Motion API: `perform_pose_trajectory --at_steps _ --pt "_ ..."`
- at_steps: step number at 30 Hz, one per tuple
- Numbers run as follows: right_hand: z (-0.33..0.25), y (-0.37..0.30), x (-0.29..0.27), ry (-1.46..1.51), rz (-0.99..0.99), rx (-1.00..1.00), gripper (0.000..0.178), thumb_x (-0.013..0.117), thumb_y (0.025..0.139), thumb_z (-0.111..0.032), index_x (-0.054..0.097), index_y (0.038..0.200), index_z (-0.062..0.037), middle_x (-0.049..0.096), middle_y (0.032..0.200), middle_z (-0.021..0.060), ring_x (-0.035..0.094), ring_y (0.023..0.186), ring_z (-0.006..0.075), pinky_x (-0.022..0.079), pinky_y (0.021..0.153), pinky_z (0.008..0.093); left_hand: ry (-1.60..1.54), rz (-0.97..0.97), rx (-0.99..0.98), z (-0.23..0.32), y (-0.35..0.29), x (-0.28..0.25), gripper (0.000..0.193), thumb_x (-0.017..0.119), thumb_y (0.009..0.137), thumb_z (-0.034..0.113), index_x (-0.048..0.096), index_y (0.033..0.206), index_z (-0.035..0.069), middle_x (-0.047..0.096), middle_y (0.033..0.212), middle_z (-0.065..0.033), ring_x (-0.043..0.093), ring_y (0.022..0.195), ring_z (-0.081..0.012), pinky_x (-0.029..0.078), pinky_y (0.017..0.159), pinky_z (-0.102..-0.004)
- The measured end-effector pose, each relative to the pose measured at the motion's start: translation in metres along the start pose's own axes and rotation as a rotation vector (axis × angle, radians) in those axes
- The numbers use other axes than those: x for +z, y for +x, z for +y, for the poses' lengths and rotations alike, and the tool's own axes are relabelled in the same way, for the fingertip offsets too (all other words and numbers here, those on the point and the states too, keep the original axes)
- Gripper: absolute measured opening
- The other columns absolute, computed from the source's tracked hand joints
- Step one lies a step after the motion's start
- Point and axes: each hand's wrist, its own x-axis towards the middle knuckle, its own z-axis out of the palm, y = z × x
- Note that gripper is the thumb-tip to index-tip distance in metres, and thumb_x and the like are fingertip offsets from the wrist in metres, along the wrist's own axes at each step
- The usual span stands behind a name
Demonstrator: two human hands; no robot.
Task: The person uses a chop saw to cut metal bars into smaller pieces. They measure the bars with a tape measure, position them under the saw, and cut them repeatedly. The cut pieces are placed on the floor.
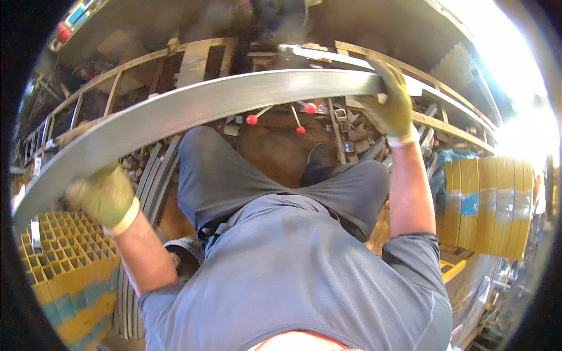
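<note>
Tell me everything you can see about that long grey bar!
The long grey bar looks like smooth metal, with a wide flat face and a soft shine. It stretches across the view, its left end lower in the picture. It looks curved, but the wide lens bends straight edges. The gloved right hand grips its right end; the gloved left hand, blurred, overlaps its lower edge nearer the other end. I can't tell if it's hollow.

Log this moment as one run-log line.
long grey bar: held crosswise | left grip: gloved, at bar's lower edge, closure unclear | right grip: gloved, closed on bar's right end | red knobs: below bar in view
</note>
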Motion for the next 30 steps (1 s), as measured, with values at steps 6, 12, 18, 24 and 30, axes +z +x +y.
perform_pose_trajectory --at_steps 6,12,18,24,30 --pt "-0.058 0.049 0.048 0.218 -0.087 -0.24 0.081 0.102 0.075 -0.029 0.073 0.147 -0.0066 0.076 0.147 0.0167 0.068 0.139 0.0407 0.051 0.122 0.0502 0.059 0.043 0.157 0.114 -0.043 -0.01 0.062 0.088 0.099 0.04 0.072 0.138 -0.006 0.076 0.133 -0.023 0.072 0.127 -0.0386 0.052 0.123 -0.0627" --pt "-0.131 0.061 0.12 0.402 -0.231 -0.376 0.08 0.096 0.085 -0.047 0.071 0.146 -0.0024 0.076 0.143 0.0234 0.07 0.135 0.0454 0.053 0.118 0.0537 0.448 0.509 0.56 0.17 -0.122 -0.012 0.064 0.089 0.099 0.051 0.073 0.141 0.005 0.078 0.132 -0.015 0.07 0.13 -0.0366 0.049 0.124 -0.0622" --pt "-0.11 0.04 0.167 0.328 -0.311 -0.368 0.076 0.092 0.086 -0.023 0.068 0.155 -0.0044 0.073 0.152 0.0214 0.067 0.142 0.0436 0.051 0.123 0.0516 0.516 0.885 0.564 0.16 -0.159 0.008 0.06 0.084 0.105 0.054 0.064 0.144 0.014 0.068 0.125 -0.0041 0.066 0.122 -0.023 0.054 0.113 -0.0455" --pt "-0.096 0.031 0.194 0.21 -0.331 -0.487 0.063 0.082 0.103 -0.041 0.07 0.15 -0.0012 0.075 0.144 0.022 0.071 0.134 0.042 0.053 0.119 0.0516 0.268 1.236 0.349 0.139 -0.204 -0.023 0.062 0.087 0.104 0.044 0.063 0.148 0.006 0.07 0.131 -0.0092 0.069 0.122 -0.0252 0.06 0.108 -0.0413" --pt "-0.137 0.069 0.172 0.135 -0.363 -0.587 0.051 0.081 0.1 -0.033 0.076 0.142 -0.0039 0.08 0.134 0.0183 0.074 0.125 0.0416 0.055 0.113 0.0523 0.131 1.503 0.342 0.115 -0.232 -0.1 0.064 0.093 0.098 0.047 0.068 0.146 0.012 0.074 0.141 -0.0062 0.072 0.122 -0.0242 0.063 0.102 -0.0414"
